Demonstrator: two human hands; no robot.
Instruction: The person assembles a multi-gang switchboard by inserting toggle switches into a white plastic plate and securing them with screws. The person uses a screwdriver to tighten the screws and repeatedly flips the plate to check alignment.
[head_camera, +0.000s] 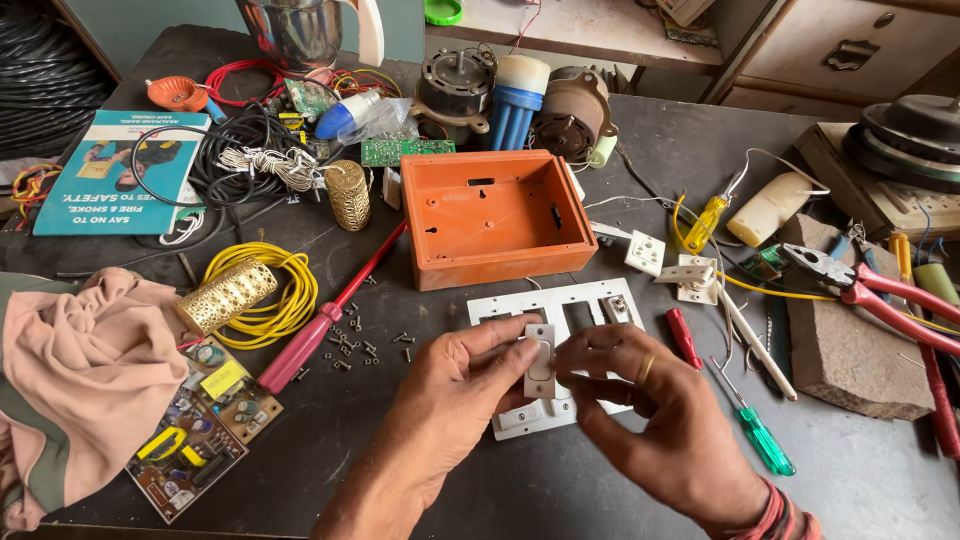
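My left hand (450, 400) and my right hand (650, 410) both grip a small white rocker switch (539, 358), held upright between the fingertips. Just beneath it a white switch plate (585, 300) with rectangular cut-outs lies flat on the dark table. One small switch (617, 307) sits in the plate's far right slot. An open orange plastic box (495, 215) stands right behind the plate.
A red-handled screwdriver (320, 325) and loose screws (355, 345) lie left of my hands, by a yellow wire coil (285, 290) and a circuit board (200, 430). Red pliers (880, 295), a green screwdriver (760, 435), white sockets (665, 262) and a stone block (850, 350) are on the right. Motors (570, 115) stand at the back.
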